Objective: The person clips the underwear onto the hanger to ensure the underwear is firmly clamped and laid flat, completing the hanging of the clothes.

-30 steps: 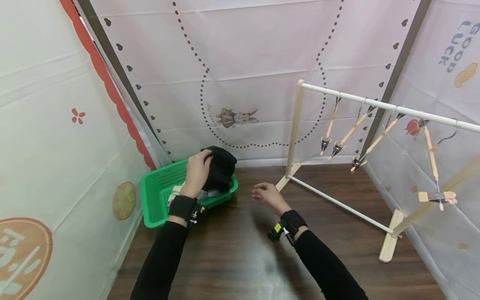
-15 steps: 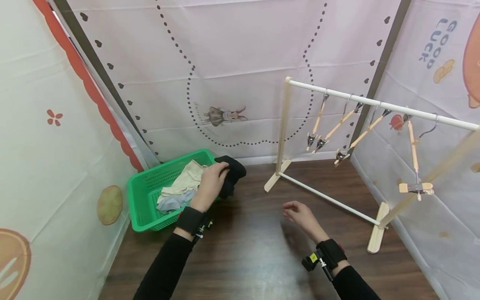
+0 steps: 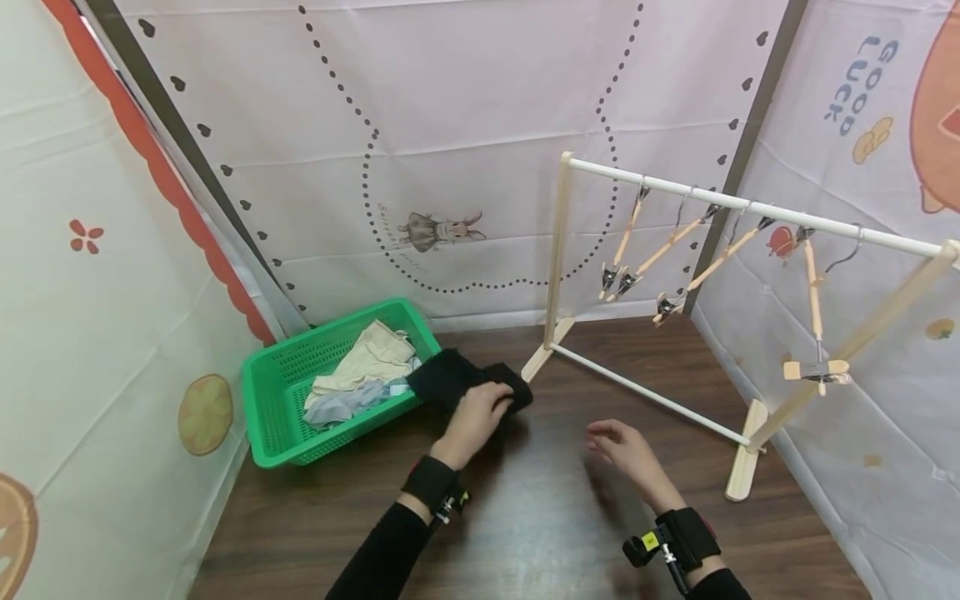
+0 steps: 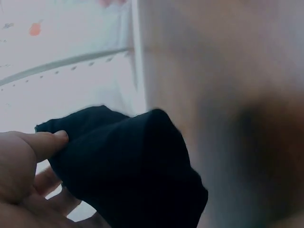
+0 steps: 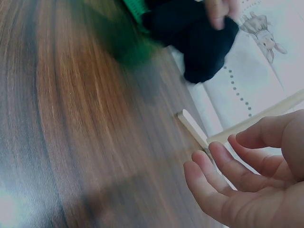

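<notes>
A piece of black cloth (image 3: 447,377) hangs from my left hand (image 3: 474,421), just right of the green basket. In the left wrist view the thumb and fingers pinch an edge of the black cloth (image 4: 128,161); its kind of garment cannot be told. My right hand (image 3: 628,454) is over the floor to the right, holding nothing. The right wrist view shows that hand's fingers (image 5: 213,190) loosely bent and apart from the cloth. Inside the green basket (image 3: 273,417) lie a cream cloth (image 3: 375,354) and a light blue-grey cloth (image 3: 341,406).
A small drying rack with a white rail (image 3: 675,187) stands at the right, bearing several wooden hangers (image 3: 723,258) with metal clips. Its wooden foot (image 3: 742,454) rests on the brown wooden surface (image 3: 525,533). Printed white sheets (image 3: 480,100) enclose the back and sides.
The left hand has lifted the black cloth out of the basket and carried it to the right. My right hand has moved right. The view has shifted slightly.
</notes>
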`<state>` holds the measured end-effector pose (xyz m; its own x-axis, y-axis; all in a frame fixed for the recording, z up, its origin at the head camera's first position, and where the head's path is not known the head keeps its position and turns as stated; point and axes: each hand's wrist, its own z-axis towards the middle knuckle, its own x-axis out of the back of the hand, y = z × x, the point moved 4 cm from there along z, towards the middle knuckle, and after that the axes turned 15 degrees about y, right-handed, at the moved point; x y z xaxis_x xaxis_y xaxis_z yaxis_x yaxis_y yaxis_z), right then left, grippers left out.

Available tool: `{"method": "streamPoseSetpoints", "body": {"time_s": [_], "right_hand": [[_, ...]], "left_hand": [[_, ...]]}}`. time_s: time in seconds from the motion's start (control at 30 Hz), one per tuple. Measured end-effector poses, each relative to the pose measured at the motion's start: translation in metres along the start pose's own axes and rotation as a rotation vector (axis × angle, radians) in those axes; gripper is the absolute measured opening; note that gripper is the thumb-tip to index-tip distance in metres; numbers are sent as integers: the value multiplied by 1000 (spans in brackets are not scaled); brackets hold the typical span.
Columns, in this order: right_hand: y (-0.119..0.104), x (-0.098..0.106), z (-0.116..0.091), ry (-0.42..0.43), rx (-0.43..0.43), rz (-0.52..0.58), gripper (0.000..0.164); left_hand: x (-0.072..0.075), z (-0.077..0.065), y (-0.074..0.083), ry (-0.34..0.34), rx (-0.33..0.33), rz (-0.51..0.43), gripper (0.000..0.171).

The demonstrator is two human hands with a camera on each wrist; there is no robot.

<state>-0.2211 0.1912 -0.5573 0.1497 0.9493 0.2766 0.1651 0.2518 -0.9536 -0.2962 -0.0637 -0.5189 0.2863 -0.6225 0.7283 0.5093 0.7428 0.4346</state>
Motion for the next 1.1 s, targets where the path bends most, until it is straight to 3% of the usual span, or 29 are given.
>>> {"method": "streamPoseSetpoints", "body": {"time_s": [0.07, 0.23, 0.33, 0.5, 0.6, 0.73, 0.87, 0.97, 1.1], "right_hand": [[2, 1, 0, 4, -3, -4, 34], [4, 0, 3, 9, -8, -12, 33], [4, -4, 4, 0, 8, -19, 33], [4, -9, 5, 6, 23, -38, 33], [3, -13, 6, 17, 54, -71, 31], [-5, -26, 9, 47, 172, -189, 33], [-11, -52, 8, 40, 304, -344, 51], [-12, -74, 7, 23, 374, -465, 65], [-11, -92, 9, 68, 440, -570, 50]], "left_hand": [[-17, -15, 5, -87, -39, -20, 17], [-51, -54, 8, -464, -95, 2, 42], [-55, -65, 2, -571, -76, 3, 54], [-39, -68, -11, -513, -49, -86, 46], [-29, -72, -17, -478, -30, -74, 40], [-26, -80, -23, -469, -23, 11, 41], [-29, -85, -22, -453, -23, 60, 40], [-28, -85, -20, -418, -15, 37, 38], [-25, -84, -23, -362, 10, -9, 34]]}}
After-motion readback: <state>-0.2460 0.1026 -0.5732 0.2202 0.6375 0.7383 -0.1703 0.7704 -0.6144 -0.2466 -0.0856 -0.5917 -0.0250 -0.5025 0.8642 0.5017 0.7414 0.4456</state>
